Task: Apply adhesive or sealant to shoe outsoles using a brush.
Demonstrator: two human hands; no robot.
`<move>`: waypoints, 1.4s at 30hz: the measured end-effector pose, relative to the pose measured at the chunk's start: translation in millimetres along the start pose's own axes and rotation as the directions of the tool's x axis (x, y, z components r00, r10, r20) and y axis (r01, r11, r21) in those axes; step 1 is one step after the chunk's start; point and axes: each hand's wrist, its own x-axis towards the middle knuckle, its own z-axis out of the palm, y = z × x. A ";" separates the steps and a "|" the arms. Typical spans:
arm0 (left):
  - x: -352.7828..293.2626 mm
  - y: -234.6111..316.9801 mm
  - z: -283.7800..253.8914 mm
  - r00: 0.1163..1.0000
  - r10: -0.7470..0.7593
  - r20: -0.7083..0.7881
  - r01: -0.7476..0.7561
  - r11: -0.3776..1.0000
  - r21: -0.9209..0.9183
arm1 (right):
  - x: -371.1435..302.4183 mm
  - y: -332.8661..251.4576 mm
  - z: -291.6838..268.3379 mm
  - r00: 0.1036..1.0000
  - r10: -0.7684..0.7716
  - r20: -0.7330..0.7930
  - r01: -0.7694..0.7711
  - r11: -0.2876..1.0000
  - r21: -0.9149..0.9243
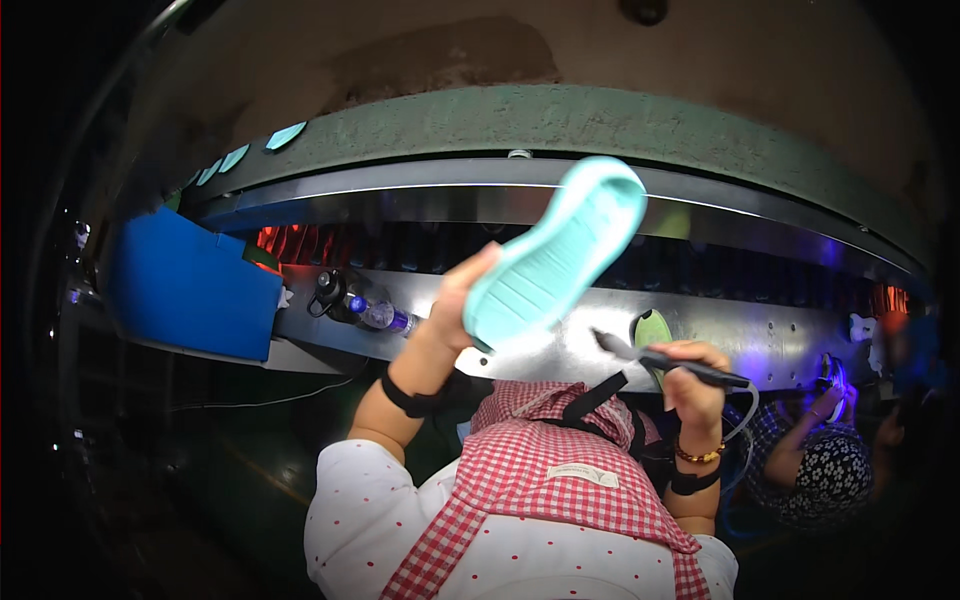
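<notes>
Left hand [457, 300] clamped on turquoise shoe sole [560, 255], right hand [697, 395] on corded black hand tool [655, 358]. Sole likely light, springy; grip side rim.

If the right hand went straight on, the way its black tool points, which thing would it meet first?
Probably the lower edge of the turquoise shoe sole in the left hand; depth is unclear, so the black tool might pass under or over it.
</notes>
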 end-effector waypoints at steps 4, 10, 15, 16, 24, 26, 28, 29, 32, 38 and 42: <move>17.2 84.9 31.3 0.909 0.281 0.307 -0.306 0.951 0.034 | 12.1 8.2 -25.6 0.972 0.008 -0.233 0.011 0.997 0.079; 44.1 193.9 -16.8 0.668 0.639 -0.380 -0.741 0.619 -0.261 | 9.8 15.8 -29.3 0.962 0.071 -0.263 -0.041 0.992 0.120; 69.8 148.0 35.7 0.794 0.593 -0.136 -0.483 0.751 0.451 | 4.8 29.5 -55.2 0.911 0.107 -0.399 -0.087 0.994 0.068; 80.8 146.6 30.3 0.839 0.543 -0.038 -0.450 0.732 0.512 | 3.4 32.4 -56.4 0.904 0.145 -0.402 -0.129 0.989 0.067; 231.5 94.2 31.1 0.950 0.220 0.220 0.077 -0.851 0.520 | -31.1 44.2 -76.7 0.927 0.189 -0.324 -0.225 0.971 -0.078; 229.7 85.3 39.8 0.959 0.219 0.182 0.105 -0.865 0.491 | -29.2 45.1 -90.5 0.931 0.169 -0.324 -0.203 0.976 -0.076; 230.2 82.7 47.5 0.964 0.232 0.131 0.144 -0.868 0.475 | -32.6 54.4 -94.1 0.935 0.162 -0.315 -0.189 0.980 -0.056; 241.5 80.3 55.1 0.969 0.222 0.105 0.152 -0.877 0.456 | -37.5 59.6 -96.3 0.936 0.157 -0.316 -0.177 0.984 -0.035; 275.5 73.3 80.6 0.986 0.160 0.045 0.127 -0.903 0.411 | -43.9 62.3 -108.4 0.913 0.161 -0.374 -0.169 0.986 0.012; 187.8 93.0 111.0 0.977 -0.043 0.207 -0.156 -0.807 0.569 | 1.0 19.7 -96.3 0.926 0.162 -0.340 -0.152 0.987 0.056; 83.4 72.1 57.4 0.854 0.200 0.480 -0.297 -0.571 0.765 | 18.3 27.2 -80.5 0.950 0.093 -0.298 -0.052 0.988 0.144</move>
